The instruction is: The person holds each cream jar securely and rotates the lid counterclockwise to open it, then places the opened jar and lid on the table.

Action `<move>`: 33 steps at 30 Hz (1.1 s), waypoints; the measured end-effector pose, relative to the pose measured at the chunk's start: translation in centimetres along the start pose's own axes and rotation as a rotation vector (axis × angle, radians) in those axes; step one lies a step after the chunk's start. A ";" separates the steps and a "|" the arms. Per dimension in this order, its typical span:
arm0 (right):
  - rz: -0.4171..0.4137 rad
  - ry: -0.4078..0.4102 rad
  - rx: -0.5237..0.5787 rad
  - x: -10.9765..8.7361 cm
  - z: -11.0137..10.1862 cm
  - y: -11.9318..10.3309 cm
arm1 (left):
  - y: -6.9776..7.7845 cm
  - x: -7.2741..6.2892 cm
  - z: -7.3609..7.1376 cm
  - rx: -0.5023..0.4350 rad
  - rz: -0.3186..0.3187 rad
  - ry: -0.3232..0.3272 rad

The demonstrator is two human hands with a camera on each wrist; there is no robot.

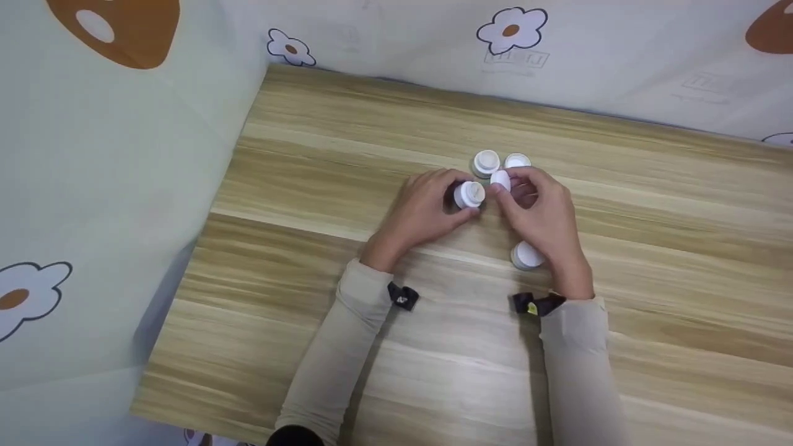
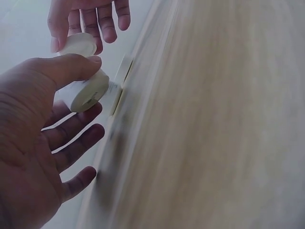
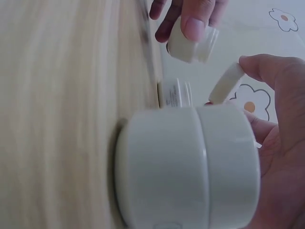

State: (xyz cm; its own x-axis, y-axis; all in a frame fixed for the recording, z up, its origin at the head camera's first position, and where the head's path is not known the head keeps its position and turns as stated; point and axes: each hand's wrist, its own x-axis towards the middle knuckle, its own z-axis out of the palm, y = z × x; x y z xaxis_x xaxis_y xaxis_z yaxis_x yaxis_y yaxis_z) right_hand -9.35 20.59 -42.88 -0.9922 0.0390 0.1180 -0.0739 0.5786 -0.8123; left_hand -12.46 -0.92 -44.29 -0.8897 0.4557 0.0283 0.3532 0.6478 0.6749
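1. White jar [image 1: 469, 194]: I see it in the person's left hand [image 1: 424, 204], uncapped, with its mouth turned up toward the head view. The left wrist view shows me its base, raised off the surface [image 1: 297, 272].
2. Left fingers: thumb and fingertips grip the jar at its sides; the lower fingers spread apart beneath it.
3. White lid [image 1: 500, 181]: tilted, its edge pinched by the thumb and fingers of the right hand [image 1: 545, 207]. From the right wrist view I read it as near the jar but apart from it.
4. Uncapped jar [image 1: 486, 163]: upright on the surface, just beyond the held jar. To its right lies a round white piece [image 1: 518, 161], partly hidden by the right hand; I cannot tell whether it is a lid.
5. Lidded jar [image 1: 526, 255]: upright on the surface, partly covered by the right hand in the head view and large in the right wrist view.
6. Setting: I note beige sleeves [image 1: 365, 291], plus a pale flower-patterned cloth [image 1: 396, 37] behind the surface.
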 end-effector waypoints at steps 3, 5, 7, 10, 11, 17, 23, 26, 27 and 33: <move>0.015 0.004 0.016 0.0 -0.2 0.2 | 0.0 0.0 0.1 -0.004 -0.001 -0.002; 0.028 0.007 0.023 0.0 -0.3 0.3 | 0.0 0.1 0.1 -0.004 0.000 -0.002; 0.041 0.010 0.031 0.0 -0.4 0.4 | 0.0 0.1 0.2 -0.001 0.000 -0.001; 0.045 0.013 0.039 -0.1 -0.5 0.6 | -0.1 0.1 0.3 -0.001 0.004 0.008; 0.047 0.013 0.041 -0.1 -0.6 0.7 | -0.1 0.1 0.3 -0.002 0.005 0.011; 0.063 -0.003 0.043 -0.2 -0.8 1.2 | -0.2 0.1 0.4 0.009 0.013 0.022; 0.088 -0.038 0.048 -0.3 -1.0 1.7 | -0.3 0.1 0.6 0.020 -0.002 0.031; 0.103 -0.061 0.054 -0.3 -1.0 1.9 | -0.4 0.1 0.7 0.022 -0.014 0.037; 0.107 -0.070 0.055 -0.4 -1.1 1.9 | -0.4 0.1 0.7 0.023 -0.016 0.039; 0.123 -0.124 0.048 -0.4 -1.3 2.0 | -0.5 0.3 0.9 0.048 -0.019 0.034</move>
State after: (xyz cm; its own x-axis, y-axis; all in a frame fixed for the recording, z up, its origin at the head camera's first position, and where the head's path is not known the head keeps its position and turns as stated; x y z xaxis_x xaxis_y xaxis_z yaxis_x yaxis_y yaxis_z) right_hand -8.98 22.80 -43.84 -0.9986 0.0044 -0.0528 0.0469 0.5363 -0.8427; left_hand -12.59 -0.55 -45.26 -0.9054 0.4226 0.0411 0.3488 0.6850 0.6396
